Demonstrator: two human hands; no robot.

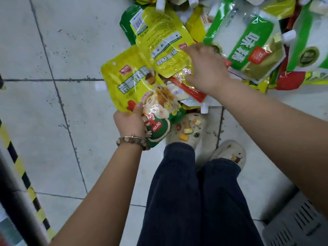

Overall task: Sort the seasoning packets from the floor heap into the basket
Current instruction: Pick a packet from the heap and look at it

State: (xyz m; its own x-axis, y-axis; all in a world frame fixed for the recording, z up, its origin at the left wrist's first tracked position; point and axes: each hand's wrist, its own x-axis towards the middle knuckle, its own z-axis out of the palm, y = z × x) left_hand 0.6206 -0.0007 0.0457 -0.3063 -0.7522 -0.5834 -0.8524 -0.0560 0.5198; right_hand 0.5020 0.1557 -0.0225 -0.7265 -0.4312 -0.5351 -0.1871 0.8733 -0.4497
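A heap of seasoning packets (248,43) covers the floor at the top right, yellow, green-and-white and red ones, some with white spouts. My left hand (130,121) grips a yellow packet (129,84) by its lower edge, with a green-and-white packet (158,129) held under it. My right hand (205,68) reaches onto the heap and holds the edge of a second yellow packet (161,41) that lies back side up. The fingertips are hidden under the packet. A grey slotted basket (298,226) shows at the bottom right corner.
My legs in dark trousers and two pale clogs (229,153) stand on the tiled floor (53,50) just below the heap. A black-and-yellow striped rail (21,174) runs along the left edge.
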